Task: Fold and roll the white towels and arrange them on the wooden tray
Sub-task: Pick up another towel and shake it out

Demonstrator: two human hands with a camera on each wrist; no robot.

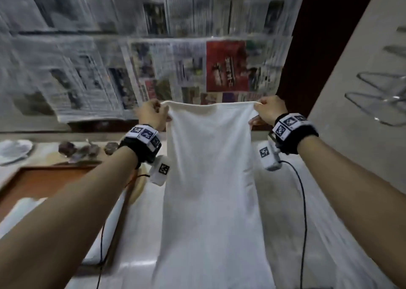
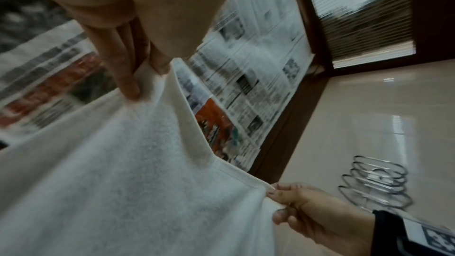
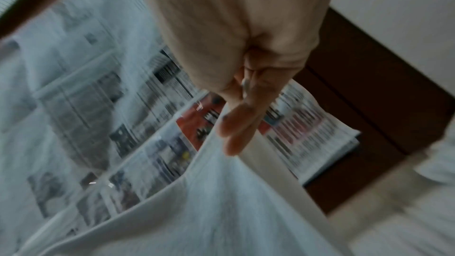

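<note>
A white towel (image 1: 208,179) hangs lengthwise in the air in front of me, its top edge stretched between both hands. My left hand (image 1: 153,113) pinches the top left corner, and in the left wrist view its fingertips (image 2: 130,89) press into the towel (image 2: 123,172). My right hand (image 1: 269,111) pinches the top right corner; it shows in the left wrist view too, right hand (image 2: 302,207). The right wrist view is blurred: fingers (image 3: 236,129) grip the towel (image 3: 209,211). The wooden tray (image 1: 44,179) lies low on the left with a white towel (image 1: 24,205) in it.
Newspaper sheets (image 1: 153,69) cover the surface behind the towel. A metal wire rack (image 1: 377,100) hangs on the pale wall at right. A white dish (image 1: 15,150) and dark lumps (image 1: 77,150) sit beyond the tray. Cables dangle from both wrist cameras.
</note>
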